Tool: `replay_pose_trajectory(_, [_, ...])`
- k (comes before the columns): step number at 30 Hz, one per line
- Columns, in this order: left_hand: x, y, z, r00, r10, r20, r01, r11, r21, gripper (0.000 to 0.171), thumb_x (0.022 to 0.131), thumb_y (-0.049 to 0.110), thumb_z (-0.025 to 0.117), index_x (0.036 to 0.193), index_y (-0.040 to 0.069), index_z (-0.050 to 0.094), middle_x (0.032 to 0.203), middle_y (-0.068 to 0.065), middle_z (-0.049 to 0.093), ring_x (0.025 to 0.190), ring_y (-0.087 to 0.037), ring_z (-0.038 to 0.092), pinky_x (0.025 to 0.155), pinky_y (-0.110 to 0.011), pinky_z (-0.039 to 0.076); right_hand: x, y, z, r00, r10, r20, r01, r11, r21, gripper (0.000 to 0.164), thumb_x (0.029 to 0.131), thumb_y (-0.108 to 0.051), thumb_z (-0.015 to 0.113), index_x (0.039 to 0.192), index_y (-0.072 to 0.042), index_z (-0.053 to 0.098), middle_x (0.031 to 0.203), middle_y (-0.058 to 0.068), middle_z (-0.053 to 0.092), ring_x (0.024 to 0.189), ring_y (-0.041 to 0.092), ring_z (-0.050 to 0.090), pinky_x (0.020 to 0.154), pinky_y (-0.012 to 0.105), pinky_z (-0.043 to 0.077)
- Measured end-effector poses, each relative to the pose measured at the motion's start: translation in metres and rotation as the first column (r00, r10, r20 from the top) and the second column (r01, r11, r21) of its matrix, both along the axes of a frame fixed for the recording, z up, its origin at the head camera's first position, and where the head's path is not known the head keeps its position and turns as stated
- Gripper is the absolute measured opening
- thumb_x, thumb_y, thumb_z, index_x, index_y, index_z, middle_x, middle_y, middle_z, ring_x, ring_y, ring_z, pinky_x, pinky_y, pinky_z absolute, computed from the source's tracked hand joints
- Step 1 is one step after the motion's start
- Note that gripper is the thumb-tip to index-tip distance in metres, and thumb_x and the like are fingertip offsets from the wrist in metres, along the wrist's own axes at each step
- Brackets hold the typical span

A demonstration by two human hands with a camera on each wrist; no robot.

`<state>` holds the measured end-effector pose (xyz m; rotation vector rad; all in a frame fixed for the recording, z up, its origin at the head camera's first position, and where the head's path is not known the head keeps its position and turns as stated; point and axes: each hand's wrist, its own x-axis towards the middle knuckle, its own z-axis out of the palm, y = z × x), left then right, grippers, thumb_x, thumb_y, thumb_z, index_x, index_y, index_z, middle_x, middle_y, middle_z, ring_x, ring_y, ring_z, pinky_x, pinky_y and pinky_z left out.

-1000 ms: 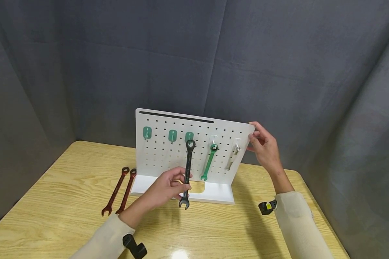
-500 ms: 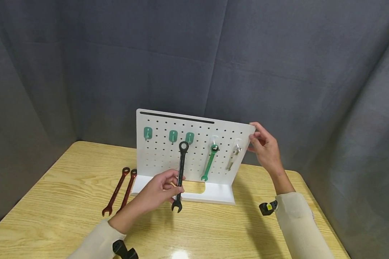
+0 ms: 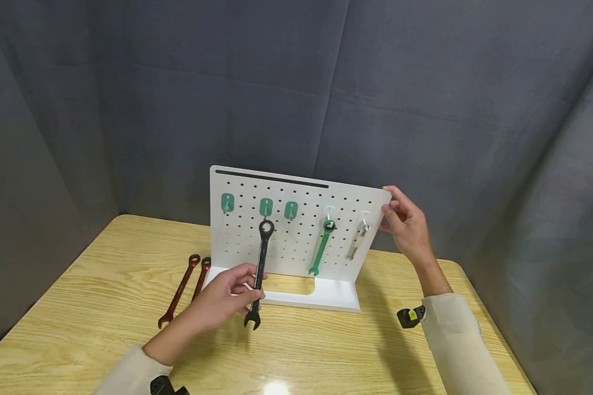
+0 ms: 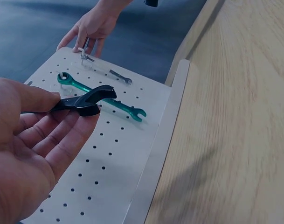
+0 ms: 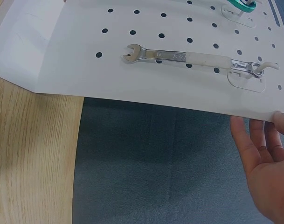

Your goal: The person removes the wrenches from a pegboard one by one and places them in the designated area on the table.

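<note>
My left hand pinches a black combination wrench by its lower shaft, ring end up, in front of the white pegboard. The ring overlaps the space just under the middle green hook in the head view. With thumb and fingers my right hand grips the board's upper right edge. A green wrench hangs from a clear hook beside the black one. Nearest the right hand hangs a silver wrench, its ring over a white hook, a pale band round its shaft.
Two dark red wrenches lie on the wooden table left of the board, one partly behind the left forearm. Two more green hooks sit on the board. A grey curtain hangs behind the table.
My left hand has carried the black wrench leftward and slightly down, from under the right green hook to below the middle one. My right hand keeps its grip on the board's edge.
</note>
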<state>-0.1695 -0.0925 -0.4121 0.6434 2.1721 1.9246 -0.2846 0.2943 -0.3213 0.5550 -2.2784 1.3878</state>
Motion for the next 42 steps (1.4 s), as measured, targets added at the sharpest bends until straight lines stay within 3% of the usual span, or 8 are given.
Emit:
replay_pose_trajectory(7, [0.005, -0.018, 0.0, 1.0, 0.025, -0.005, -0.025, 1.0, -0.017, 0.029, 0.101, 0.007, 0.066, 0.128, -0.002, 0.06, 0.099, -0.014, 0.062, 0.085, -0.024, 0.069, 0.067, -0.039, 0.061, -0.002, 0.0, -0.002, 1.0, -0.016, -0.006, 0.016, 1.0, 0.022, 0.044, 0.104, 0.004, 0.054, 0.147, -0.004, 0.052, 0.109, 0.025, 0.057, 0.097, 0.022, 0.063, 0.078, 0.036, 0.06])
replay_pose_trajectory(14, [0.008, -0.039, -0.001, 0.997, 0.073, -0.015, -0.074, 0.997, -0.031, 0.034, 0.1, 0.009, 0.068, 0.129, -0.006, 0.058, 0.1, -0.016, 0.061, 0.086, -0.025, 0.07, 0.066, -0.039, 0.061, 0.0, 0.001, -0.002, 1.0, -0.007, -0.008, 0.007, 1.0, 0.014, 0.044, 0.105, 0.0, 0.057, 0.147, -0.009, 0.054, 0.11, 0.022, 0.058, 0.099, 0.024, 0.063, 0.077, 0.033, 0.06])
replay_pose_trajectory(21, [0.01, -0.058, -0.006, 0.993, 0.11, -0.049, -0.112, 0.993, -0.041, 0.034, 0.102, 0.009, 0.065, 0.131, -0.007, 0.057, 0.101, -0.017, 0.064, 0.088, -0.028, 0.071, 0.067, -0.04, 0.061, -0.001, -0.001, -0.001, 1.0, -0.017, -0.006, 0.017, 1.0, 0.012, 0.044, 0.104, 0.004, 0.055, 0.147, -0.005, 0.053, 0.11, 0.025, 0.057, 0.098, 0.025, 0.062, 0.078, 0.034, 0.059])
replay_pose_trajectory(34, [0.014, -0.09, -0.013, 0.984, 0.174, -0.048, -0.176, 0.984, -0.041, 0.034, 0.104, 0.009, 0.063, 0.131, -0.009, 0.055, 0.102, -0.023, 0.065, 0.087, -0.023, 0.069, 0.066, -0.037, 0.06, 0.001, -0.001, -0.002, 1.0, -0.014, -0.005, 0.014, 1.0, 0.001, 0.046, 0.105, -0.002, 0.057, 0.149, -0.013, 0.053, 0.111, 0.021, 0.059, 0.098, 0.026, 0.062, 0.077, 0.033, 0.06])
replay_pose_trajectory(42, [0.013, -0.111, -0.019, 0.971, 0.239, -0.001, -0.238, 0.969, -0.066, 0.04, 0.105, 0.011, 0.061, 0.135, -0.012, 0.05, 0.107, -0.024, 0.064, 0.09, -0.019, 0.069, 0.067, -0.036, 0.06, 0.0, -0.001, -0.002, 1.0, -0.016, -0.005, 0.016, 1.0, -0.003, 0.045, 0.105, -0.003, 0.057, 0.149, -0.012, 0.053, 0.111, 0.02, 0.059, 0.097, 0.022, 0.063, 0.078, 0.036, 0.06])
